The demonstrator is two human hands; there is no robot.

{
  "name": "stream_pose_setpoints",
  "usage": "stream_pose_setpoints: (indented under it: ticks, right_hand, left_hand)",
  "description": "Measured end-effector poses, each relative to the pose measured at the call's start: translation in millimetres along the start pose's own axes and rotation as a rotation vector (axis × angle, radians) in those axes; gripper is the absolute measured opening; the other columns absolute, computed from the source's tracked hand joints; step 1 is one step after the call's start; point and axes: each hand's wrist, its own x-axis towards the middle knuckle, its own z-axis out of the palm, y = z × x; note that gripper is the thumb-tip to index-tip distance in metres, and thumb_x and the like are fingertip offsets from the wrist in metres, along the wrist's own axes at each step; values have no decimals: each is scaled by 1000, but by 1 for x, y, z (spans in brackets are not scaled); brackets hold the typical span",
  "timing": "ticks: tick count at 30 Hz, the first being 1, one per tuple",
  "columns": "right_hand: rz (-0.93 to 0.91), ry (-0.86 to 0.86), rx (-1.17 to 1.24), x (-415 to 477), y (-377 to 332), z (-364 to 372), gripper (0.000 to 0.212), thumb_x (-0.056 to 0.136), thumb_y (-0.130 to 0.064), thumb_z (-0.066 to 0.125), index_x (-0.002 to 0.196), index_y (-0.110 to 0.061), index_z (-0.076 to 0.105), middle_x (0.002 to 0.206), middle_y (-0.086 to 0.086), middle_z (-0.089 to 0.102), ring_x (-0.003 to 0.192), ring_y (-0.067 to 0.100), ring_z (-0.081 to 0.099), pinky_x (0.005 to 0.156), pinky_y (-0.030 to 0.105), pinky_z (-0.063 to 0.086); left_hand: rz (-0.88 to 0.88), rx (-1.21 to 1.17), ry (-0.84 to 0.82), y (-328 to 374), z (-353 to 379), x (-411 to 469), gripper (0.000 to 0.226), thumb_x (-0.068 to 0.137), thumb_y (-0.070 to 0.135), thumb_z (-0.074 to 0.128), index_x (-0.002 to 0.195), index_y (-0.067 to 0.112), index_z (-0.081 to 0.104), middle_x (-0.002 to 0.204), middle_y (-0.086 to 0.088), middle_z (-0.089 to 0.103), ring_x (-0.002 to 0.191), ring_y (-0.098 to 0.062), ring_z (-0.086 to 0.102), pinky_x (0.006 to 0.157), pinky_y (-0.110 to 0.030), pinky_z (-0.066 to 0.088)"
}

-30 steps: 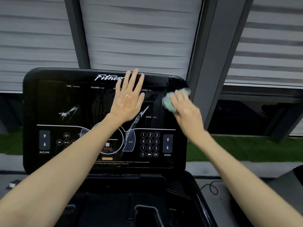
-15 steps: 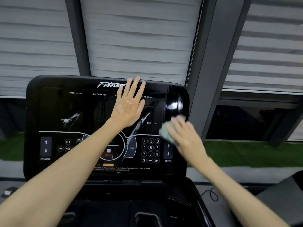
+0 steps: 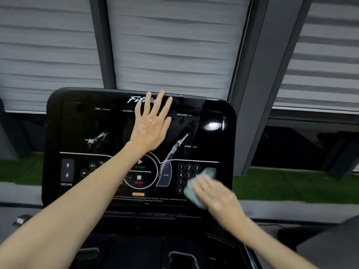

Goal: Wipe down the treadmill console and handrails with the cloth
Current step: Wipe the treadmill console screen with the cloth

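Note:
The glossy black treadmill console stands upright in front of me, with lit labels, a START/STOP dial and a number keypad. My left hand lies flat with spread fingers on the upper middle of the screen. My right hand presses a pale green cloth against the lower right of the console, over the keypad and the speed buttons. The right hand and cloth are motion-blurred. No handrails show clearly.
Below the console lies a dark tray with recessed holders. Grey window blinds and dark window posts fill the background. Green turf runs outside behind the machine. A dark cable lies on the floor at right.
My right hand has swept the cloth down the console's right side, from the upper right corner to the keypad area. The left hand has stayed flat on the screen.

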Motion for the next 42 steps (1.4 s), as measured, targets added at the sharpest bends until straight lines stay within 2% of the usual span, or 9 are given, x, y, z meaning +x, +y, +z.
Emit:
stream_pose_setpoints:
  ticks: [6, 13, 17, 20, 25, 30, 35, 38, 42]
  right_hand:
    - [-159, -100, -24, 0, 13, -1, 38, 93, -4, 37, 114, -6, 68, 117, 10, 68, 112, 29, 62, 97, 41, 40]
    - [192, 64, -134, 140, 101, -31, 60, 71, 7, 27, 121, 1, 60, 127, 24, 57, 120, 41, 52, 96, 48, 47]
    - [314, 56, -112, 180, 105, -45, 60, 61, 13, 48, 119, -1, 56, 109, 12, 60, 95, 28, 58, 62, 35, 53]
    - [320, 66, -100, 163, 79, -41, 49, 69, 8, 47, 116, -3, 58, 108, 10, 58, 86, 26, 57, 57, 32, 50]
    - [40, -22, 19, 54, 3, 2, 36, 94, 1, 37, 119, 2, 62, 118, 18, 63, 111, 33, 59, 88, 40, 52]
    - [-163, -169, 80, 2, -18, 10, 32, 98, -3, 39, 117, -1, 64, 113, 12, 67, 109, 30, 61, 86, 38, 53]
    - [-41, 32, 16, 83, 24, -3, 42, 102, -2, 23, 111, 2, 65, 114, 15, 62, 112, 33, 57, 97, 42, 46]
    - [133, 98, -104, 152, 65, -17, 45, 81, 8, 31, 114, 3, 63, 122, 21, 57, 116, 38, 53, 97, 47, 47]
    - [246, 61, -72, 204, 83, -32, 58, 69, 8, 29, 118, 4, 60, 114, 22, 61, 98, 38, 62, 65, 39, 57]
  left_hand:
    - [-6, -8, -8, -1, 0, 0, 56, 102, 40, 23, 154, 19, 19, 162, -10, 15, 145, -41, 17, 113, -56, 19]
    - [-29, -27, 26, -13, -1, -5, 54, 102, 38, 25, 154, 23, 20, 162, -12, 12, 147, -33, 16, 114, -53, 16]
    - [-46, -39, 17, -16, 1, -7, 54, 103, 40, 23, 154, 24, 20, 161, -14, 15, 146, -40, 17, 114, -53, 19]
    - [-43, -58, 26, -15, 2, -6, 54, 102, 39, 22, 154, 22, 21, 161, -15, 15, 146, -41, 16, 115, -52, 20]
    - [-38, -47, 37, -16, 5, -6, 54, 102, 38, 25, 154, 22, 21, 161, -15, 15, 146, -41, 16, 115, -51, 21]
    - [-28, -58, 40, -17, 5, -7, 54, 103, 38, 25, 154, 22, 21, 161, -16, 16, 146, -41, 16, 116, -51, 22]
    - [0, -52, 42, -21, 5, -6, 54, 103, 38, 26, 154, 22, 22, 161, -15, 17, 146, -40, 18, 116, -50, 22]
    - [15, -8, 28, -28, 3, -8, 55, 103, 42, 24, 154, 24, 20, 161, -14, 16, 146, -36, 19, 114, -50, 21]
    - [-11, 12, 11, -42, -1, -11, 60, 101, 52, 22, 155, 28, 16, 161, -15, 14, 146, -38, 17, 113, -54, 19]
